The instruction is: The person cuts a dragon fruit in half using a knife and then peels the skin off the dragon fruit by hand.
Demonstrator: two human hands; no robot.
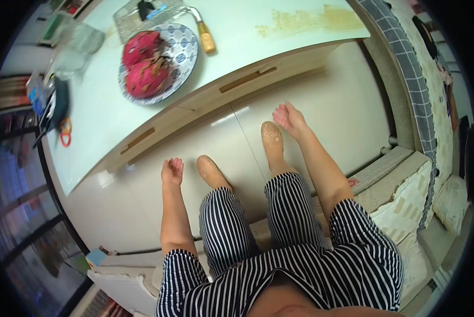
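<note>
Partly, dragon fruits (146,77) hide the plate (182,55).

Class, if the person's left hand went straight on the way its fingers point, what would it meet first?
The left hand would probably meet the drawer front first; if it is high enough, perhaps the patterned plate instead. Depth is unclear.

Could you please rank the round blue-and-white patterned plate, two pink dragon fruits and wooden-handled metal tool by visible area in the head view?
1. Plate
2. Upper dragon fruit and lower dragon fruit: too alike to rank
3. Tool
</note>
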